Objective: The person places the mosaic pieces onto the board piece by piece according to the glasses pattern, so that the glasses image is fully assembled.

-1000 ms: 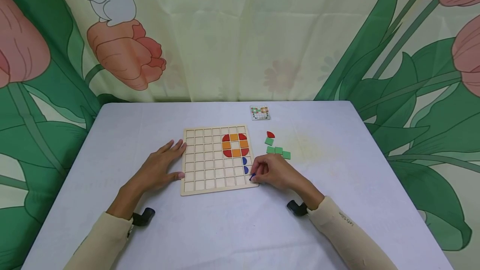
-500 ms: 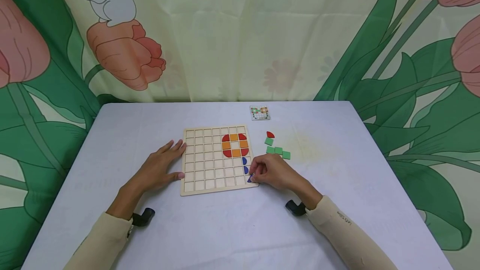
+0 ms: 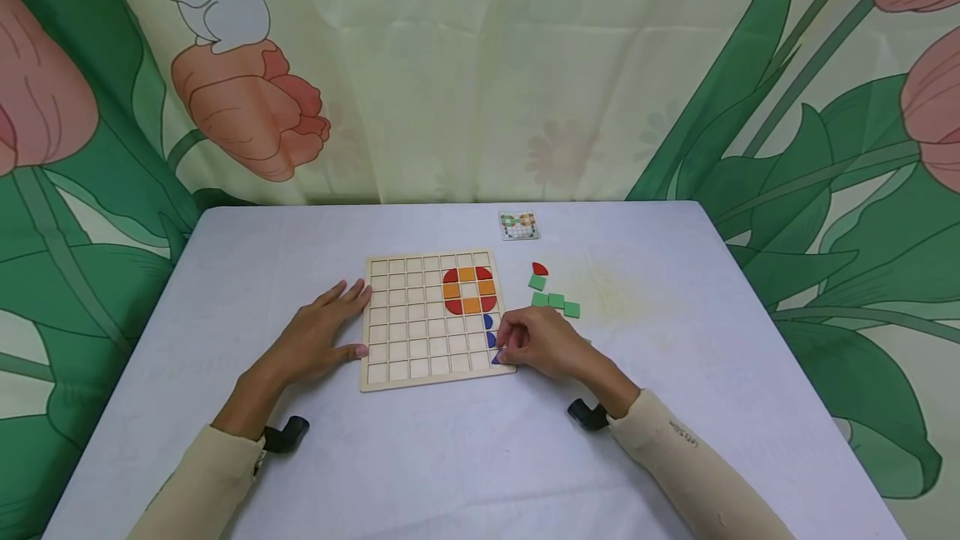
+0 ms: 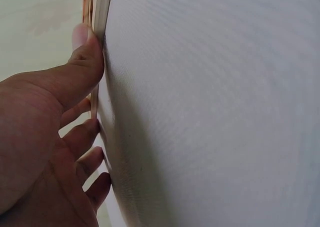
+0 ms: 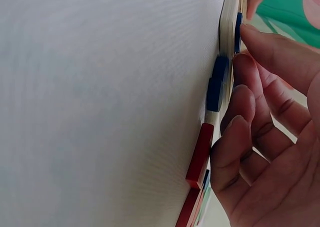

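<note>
A pale wooden grid board lies on the white table. My left hand is spread flat beside it, with fingertips and thumb against its left edge. At the board's lower right corner, my right hand pinches a blue triangular tile between thumb and fingers, over a corner cell. In the right wrist view the blue tile shows edge-on at the thumb tip. Two blue half-round tiles sit in the right column above it. A ring of red and orange tiles fills cells higher up.
Right of the board lie a red quarter-round tile and several green square tiles. A small pattern card is behind the board. Under my right hand, the right wrist view shows loose blue tiles and red tiles.
My right hand has shifted slightly left with the blue tile, which now lies flatter over the board's lower right corner cell. The left hand stays in place.
</note>
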`<state>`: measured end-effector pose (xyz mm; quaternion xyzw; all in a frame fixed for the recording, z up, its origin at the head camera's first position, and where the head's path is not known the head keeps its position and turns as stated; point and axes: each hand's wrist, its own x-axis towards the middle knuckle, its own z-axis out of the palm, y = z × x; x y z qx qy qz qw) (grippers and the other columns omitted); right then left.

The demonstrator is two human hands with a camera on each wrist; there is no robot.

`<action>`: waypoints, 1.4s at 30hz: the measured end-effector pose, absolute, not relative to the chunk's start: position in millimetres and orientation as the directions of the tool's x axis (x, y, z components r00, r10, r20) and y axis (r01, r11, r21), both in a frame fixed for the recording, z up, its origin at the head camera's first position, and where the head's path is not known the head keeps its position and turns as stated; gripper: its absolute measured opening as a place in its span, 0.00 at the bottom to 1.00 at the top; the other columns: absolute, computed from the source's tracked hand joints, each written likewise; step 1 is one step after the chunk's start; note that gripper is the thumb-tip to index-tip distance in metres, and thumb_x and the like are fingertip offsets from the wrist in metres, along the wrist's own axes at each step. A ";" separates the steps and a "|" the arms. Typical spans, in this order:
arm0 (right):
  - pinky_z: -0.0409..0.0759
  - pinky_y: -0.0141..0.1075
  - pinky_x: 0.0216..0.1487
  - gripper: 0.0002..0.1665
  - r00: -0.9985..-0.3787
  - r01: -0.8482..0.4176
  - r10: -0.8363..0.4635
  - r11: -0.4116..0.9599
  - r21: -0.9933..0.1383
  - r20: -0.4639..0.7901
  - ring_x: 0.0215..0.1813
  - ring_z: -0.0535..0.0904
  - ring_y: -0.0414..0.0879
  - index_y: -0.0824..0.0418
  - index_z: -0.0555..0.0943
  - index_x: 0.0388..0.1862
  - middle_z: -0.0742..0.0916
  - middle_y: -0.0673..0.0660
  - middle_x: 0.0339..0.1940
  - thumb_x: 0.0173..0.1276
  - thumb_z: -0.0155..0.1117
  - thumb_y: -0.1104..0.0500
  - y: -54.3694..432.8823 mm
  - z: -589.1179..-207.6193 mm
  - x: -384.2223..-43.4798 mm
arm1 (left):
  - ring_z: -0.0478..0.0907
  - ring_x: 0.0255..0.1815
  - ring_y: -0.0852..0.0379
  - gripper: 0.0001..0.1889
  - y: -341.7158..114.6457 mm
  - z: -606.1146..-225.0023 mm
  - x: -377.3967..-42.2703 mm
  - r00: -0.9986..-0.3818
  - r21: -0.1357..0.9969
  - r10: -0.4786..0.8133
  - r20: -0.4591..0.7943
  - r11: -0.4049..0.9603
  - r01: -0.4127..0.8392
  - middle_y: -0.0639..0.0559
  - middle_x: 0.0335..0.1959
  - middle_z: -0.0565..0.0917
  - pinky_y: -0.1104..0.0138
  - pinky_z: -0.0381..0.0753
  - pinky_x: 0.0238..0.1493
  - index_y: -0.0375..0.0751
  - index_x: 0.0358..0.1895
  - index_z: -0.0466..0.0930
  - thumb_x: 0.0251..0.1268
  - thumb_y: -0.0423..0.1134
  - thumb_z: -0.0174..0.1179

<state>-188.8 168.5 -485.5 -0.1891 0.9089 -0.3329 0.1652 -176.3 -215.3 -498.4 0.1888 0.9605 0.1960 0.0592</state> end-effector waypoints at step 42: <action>0.77 0.32 0.28 0.07 -0.921 -0.145 -0.347 0.726 -0.672 -0.176 0.30 0.79 0.47 0.51 0.87 0.41 0.84 0.51 0.26 0.68 0.78 0.57 197.2 -473.6 -203.2 | 0.50 0.88 0.31 0.51 -218.1 -499.0 -176.4 -0.920 0.404 0.389 -0.046 0.849 0.339 0.41 0.87 0.57 0.26 0.61 0.74 0.41 0.85 0.57 0.64 0.48 0.76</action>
